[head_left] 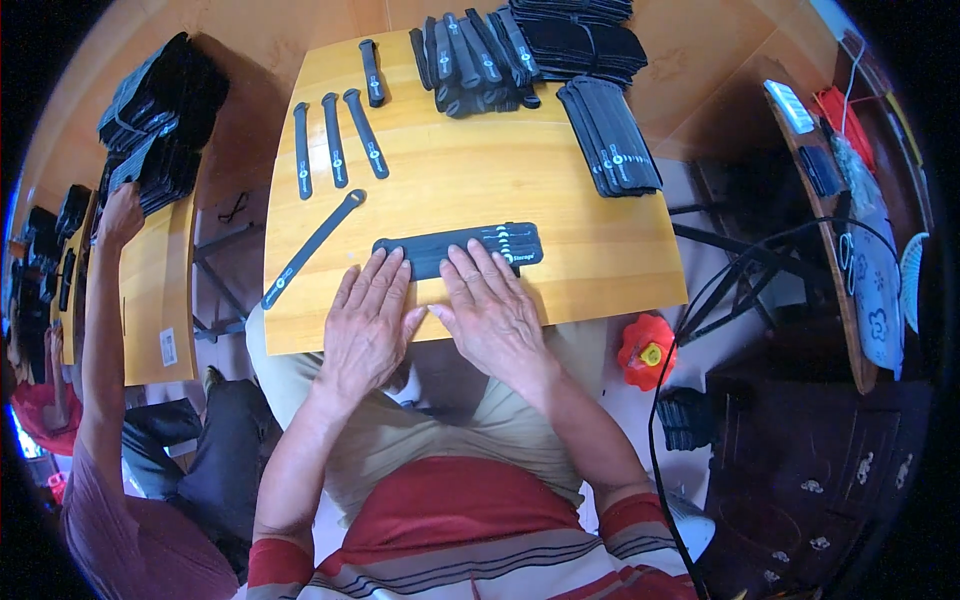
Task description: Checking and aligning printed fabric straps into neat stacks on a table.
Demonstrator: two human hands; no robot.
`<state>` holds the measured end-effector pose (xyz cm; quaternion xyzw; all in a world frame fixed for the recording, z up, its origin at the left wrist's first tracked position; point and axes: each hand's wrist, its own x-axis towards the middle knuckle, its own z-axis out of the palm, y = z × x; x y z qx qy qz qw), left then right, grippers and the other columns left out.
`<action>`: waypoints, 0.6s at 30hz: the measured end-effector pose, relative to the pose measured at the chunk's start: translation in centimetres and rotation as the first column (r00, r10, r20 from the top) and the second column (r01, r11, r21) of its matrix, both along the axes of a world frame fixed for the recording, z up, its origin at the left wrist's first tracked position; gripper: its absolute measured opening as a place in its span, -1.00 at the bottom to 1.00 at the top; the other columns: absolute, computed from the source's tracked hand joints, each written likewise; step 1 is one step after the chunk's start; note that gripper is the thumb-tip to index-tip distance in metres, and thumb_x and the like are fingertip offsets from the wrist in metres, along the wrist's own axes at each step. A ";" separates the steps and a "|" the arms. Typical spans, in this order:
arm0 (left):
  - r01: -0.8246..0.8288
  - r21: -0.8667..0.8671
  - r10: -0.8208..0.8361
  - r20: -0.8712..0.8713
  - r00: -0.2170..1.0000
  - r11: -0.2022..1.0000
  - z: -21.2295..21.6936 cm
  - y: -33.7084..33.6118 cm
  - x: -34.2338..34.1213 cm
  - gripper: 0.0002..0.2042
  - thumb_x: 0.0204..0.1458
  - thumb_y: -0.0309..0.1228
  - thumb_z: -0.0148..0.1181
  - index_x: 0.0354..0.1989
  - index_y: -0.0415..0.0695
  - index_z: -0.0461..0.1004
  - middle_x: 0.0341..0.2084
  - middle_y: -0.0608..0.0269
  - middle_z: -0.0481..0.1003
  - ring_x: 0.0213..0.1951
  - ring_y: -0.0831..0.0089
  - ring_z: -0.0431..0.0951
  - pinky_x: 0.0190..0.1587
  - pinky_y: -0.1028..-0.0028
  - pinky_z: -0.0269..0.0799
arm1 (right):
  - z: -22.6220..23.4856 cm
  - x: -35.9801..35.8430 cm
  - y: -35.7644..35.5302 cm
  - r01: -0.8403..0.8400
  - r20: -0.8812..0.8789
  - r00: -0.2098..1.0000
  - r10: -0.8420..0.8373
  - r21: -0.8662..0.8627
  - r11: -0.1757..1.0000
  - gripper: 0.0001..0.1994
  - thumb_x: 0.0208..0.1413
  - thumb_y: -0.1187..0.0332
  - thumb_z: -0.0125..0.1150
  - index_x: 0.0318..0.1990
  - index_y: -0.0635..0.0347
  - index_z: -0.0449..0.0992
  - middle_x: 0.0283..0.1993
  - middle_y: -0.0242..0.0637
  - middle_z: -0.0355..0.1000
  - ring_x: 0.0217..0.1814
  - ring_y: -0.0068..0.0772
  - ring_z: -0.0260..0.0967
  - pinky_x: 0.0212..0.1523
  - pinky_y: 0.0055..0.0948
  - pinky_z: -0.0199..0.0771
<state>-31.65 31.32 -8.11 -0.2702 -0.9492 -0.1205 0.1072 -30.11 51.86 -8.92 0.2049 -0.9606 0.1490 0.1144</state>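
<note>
Black strap bundle (425,258) flat under left hand (372,308) and right hand (492,298)

Bundle's at the near side of the yellow table (610,270), long axis roughly side to side. Both hands palm-down, fingers extended, fingertips on top of it: left on the left part, right just right of centre. Neither is grasping. Thumbs point at each other below the near edge, tips close.

Looks like a squaring/flattening step. To do it well, I'd keep pressure even across both hands, smooth from the middle outward, and true up the long edges. The right end shows stepped layers with repeated white print, so watch that stagger. A small dark tab sticks out by the right fingers; worth checking. Layer count: can't tell.

Materials: bundle is matte black, looks like soft fabric, rounded corners. Loose strap (312,250) at left lies diagonal: slim, dark grey, one end round with a slot. Same shape in the upper-left row of three straps (334,140). Fanned stack (610,140) at right has overlapping long strips; heaped straps (470,65) at the far edge look looser, ends curling. Tabletop is smooth, light wood grain, a bit glossy.
</note>
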 end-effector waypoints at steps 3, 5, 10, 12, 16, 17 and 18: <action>0.028 -0.041 -0.026 0.054 0.998 0.999 0.0 -0.8 0.4 -0.40 0.22 -0.17 0.18 0.35 -0.26 0.29 0.39 -0.01 0.26 0.45 0.16 0.21 0.47 0.09 0.04 | -0.7 0.5 2.0 0.072 0.002 0.997 -0.072 0.012 0.997 -0.50 0.35 0.10 0.07 0.26 0.29 0.44 0.43 -0.07 0.29 0.56 -0.11 0.07 0.55 -0.05 -0.06; 0.032 -0.077 -0.029 0.047 0.999 0.997 0.3 -1.4 0.3 -0.39 0.27 -0.05 0.10 0.36 -0.23 0.30 0.40 0.05 0.28 0.46 0.24 0.19 0.49 0.11 0.00 | -0.8 0.5 3.9 0.155 -0.029 0.988 -0.155 0.001 0.988 -0.52 0.30 0.13 0.14 0.23 0.30 0.48 0.40 -0.12 0.34 0.55 -0.14 0.11 0.52 -0.05 0.04; 0.030 -0.083 -0.024 0.061 0.998 0.996 0.4 -3.6 0.6 -0.39 0.29 -0.04 0.07 0.36 -0.24 0.30 0.39 0.04 0.28 0.47 0.25 0.18 0.49 0.11 -0.01 | -1.5 0.7 4.7 0.158 -0.073 0.985 -0.159 -0.019 0.987 -0.54 0.26 0.17 0.19 0.20 0.30 0.50 0.37 -0.10 0.36 0.51 -0.08 0.17 0.49 -0.02 0.09; 0.041 -0.077 -0.035 0.071 0.997 0.996 0.5 -4.3 0.5 -0.39 0.29 -0.05 0.06 0.36 -0.25 0.30 0.39 0.04 0.29 0.47 0.24 0.17 0.49 0.11 -0.01 | -1.6 0.7 4.8 0.145 -0.104 0.984 -0.146 -0.014 0.989 -0.54 0.26 0.18 0.21 0.20 0.30 0.50 0.37 -0.09 0.36 0.50 -0.07 0.18 0.48 -0.01 0.10; -0.079 0.085 0.075 0.050 0.996 0.993 -0.5 -6.4 0.7 -0.48 0.24 -0.20 0.16 0.27 -0.30 0.38 0.32 -0.05 0.35 0.42 0.05 0.23 0.46 0.11 0.07 | -1.5 0.7 4.8 0.144 -0.110 0.983 -0.144 -0.008 0.990 -0.54 0.23 0.21 0.24 0.20 0.31 0.49 0.36 -0.10 0.37 0.49 -0.06 0.18 0.48 0.00 0.11; -0.177 0.056 0.181 -0.067 0.981 0.983 -0.7 -7.4 0.7 -0.51 0.24 -0.19 0.16 0.22 -0.32 0.42 0.28 -0.05 0.38 0.39 0.01 0.26 0.44 0.06 0.10 | -1.5 0.7 4.8 0.147 -0.115 0.982 -0.148 -0.012 0.989 -0.54 0.23 0.21 0.24 0.20 0.30 0.49 0.36 -0.10 0.36 0.49 -0.06 0.18 0.48 0.00 0.11; -0.279 0.040 0.281 -0.184 0.942 0.959 -0.8 -8.3 0.8 -0.53 0.25 -0.19 0.16 0.16 -0.34 0.45 0.25 -0.06 0.41 0.37 -0.02 0.28 0.42 0.02 0.12 | -1.6 0.6 4.8 0.147 -0.119 0.982 -0.148 -0.014 0.989 -0.54 0.22 0.21 0.24 0.19 0.30 0.49 0.37 -0.09 0.36 0.49 -0.05 0.18 0.48 0.01 0.11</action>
